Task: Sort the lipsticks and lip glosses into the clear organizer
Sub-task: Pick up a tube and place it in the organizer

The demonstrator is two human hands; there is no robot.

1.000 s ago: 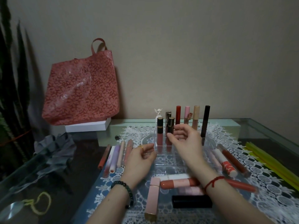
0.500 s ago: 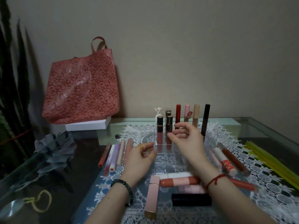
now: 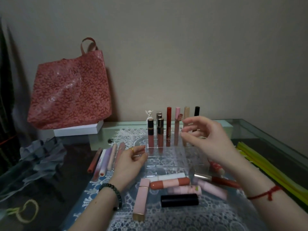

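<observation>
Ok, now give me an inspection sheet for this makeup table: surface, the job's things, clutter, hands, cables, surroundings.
Surface: glass table under a white lace runner.
Job's things: clear acrylic organizer with upright tubes in its back rows; black lipstick, square pink tube and others lie in front; slim tubes lie left.
Clutter: red floral tote bag on a white box; yellow-green strips right; grey crumpled fabric left.
Hands: left hand rests at the organizer's left edge, empty; right hand hovers over its back rows, empty.
Cables: nothing seen, bar a yellow-green cord loop.
Surroundings: beige wall.
</observation>
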